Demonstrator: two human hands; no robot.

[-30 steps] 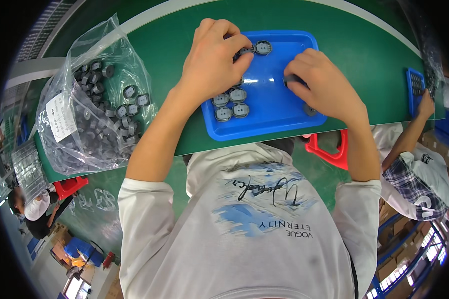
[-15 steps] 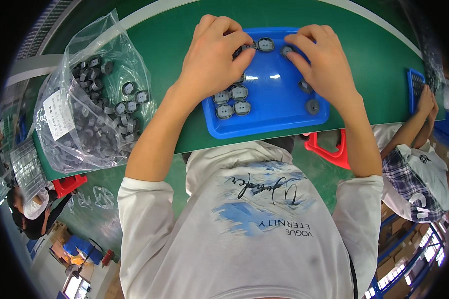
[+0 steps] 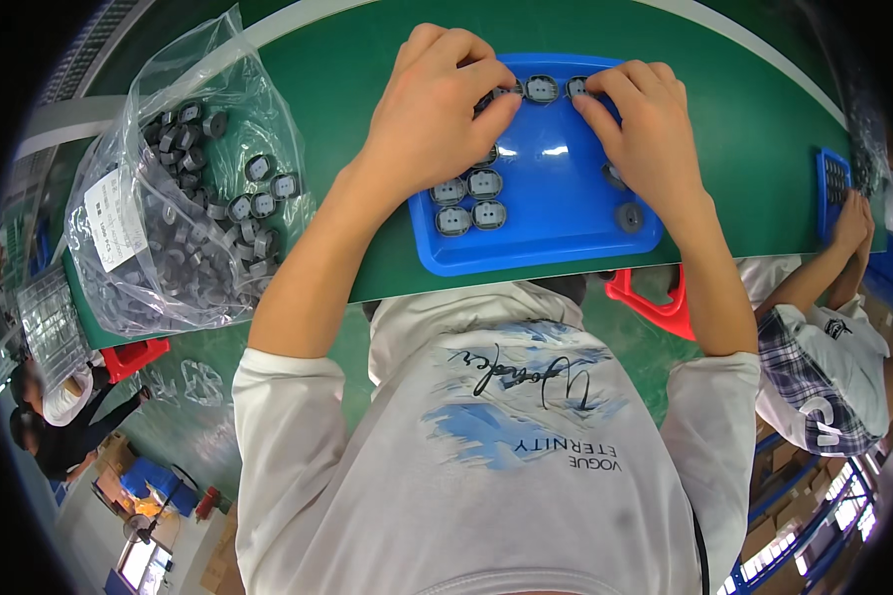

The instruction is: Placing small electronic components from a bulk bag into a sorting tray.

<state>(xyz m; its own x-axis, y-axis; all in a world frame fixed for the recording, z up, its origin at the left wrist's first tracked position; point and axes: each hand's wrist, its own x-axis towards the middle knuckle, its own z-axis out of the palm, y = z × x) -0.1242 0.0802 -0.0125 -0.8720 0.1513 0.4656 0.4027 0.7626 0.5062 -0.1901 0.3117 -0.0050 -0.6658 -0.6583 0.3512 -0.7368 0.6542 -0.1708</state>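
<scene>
A blue tray point(image 3: 566, 238) in front of me holds several small round grey plastic caps with two-holed light faces. My left hand point(image 3: 442, 99) is over its far left corner, thumb and fingertips closed around a cap point(image 3: 507, 87) in the far row; the palm hides others there. Beside that cap lies another cap point(image 3: 541, 88), face up. At the far right my right hand point(image 3: 640, 124) pinches a face-up cap point(image 3: 576, 87) between thumb and fingers. More face-up caps point(image 3: 486, 184) sit along the left side. One cap point(image 3: 629, 217) at the near right shows a plain face.
Left of the tray, a clear plastic bag point(image 3: 184, 218) full of similar grey caps lies on the green table point(image 3: 337, 79). A red stool point(image 3: 650, 302) stands below the table edge. At the far right, a co-worker's hands point(image 3: 851, 220) are at another blue tray point(image 3: 831, 183).
The cap in my right hand has turned from tilted to face up, near the far row. My left hand has shifted slightly right, still at the far row.
</scene>
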